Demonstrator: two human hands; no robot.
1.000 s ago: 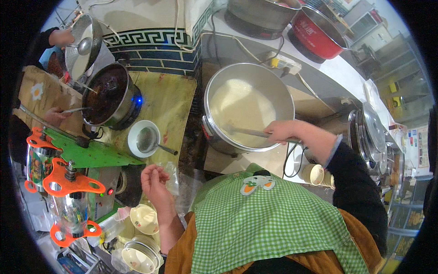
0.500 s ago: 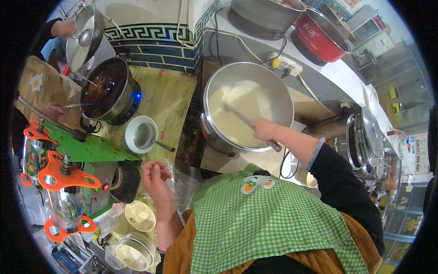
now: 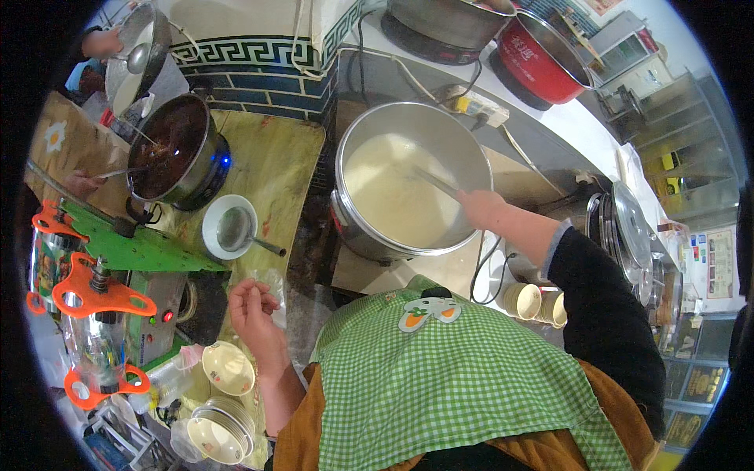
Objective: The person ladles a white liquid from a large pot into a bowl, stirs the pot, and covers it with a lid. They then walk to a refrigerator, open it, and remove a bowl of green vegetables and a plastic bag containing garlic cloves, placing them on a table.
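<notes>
My right hand (image 3: 481, 210) is closed around the handle of a long metal stirring tool (image 3: 437, 183). The tool slants down into a large steel pot (image 3: 465, 145) of creamy pale liquid (image 3: 393, 196), which hides its head. Over the worktop on the left hovers my left hand (image 3: 255, 310), fingers curled loosely together with nothing visible in them. Beyond that hand, a white bowl (image 3: 210, 232) holds a small strainer (image 3: 234, 228), its handle sticking out to the right. Cream-coloured bowls (image 3: 228, 367), some stacked, are closer to me on the left.
At upper left, another person's hands (image 3: 100, 45) work by a wok (image 3: 162, 59) and a dark pot (image 3: 169, 149) on a lit cooker. Orange-handled cylinder machine (image 3: 102, 294) stands left. Red pot (image 3: 542, 71), power strip (image 3: 481, 108) and stacked lids (image 3: 628, 228) line the right.
My right hand has moved right and slightly away from me, sweeping the tool rightward through the liquid. My left hand keeps nearly the same pose. The whole view has shifted slightly.
</notes>
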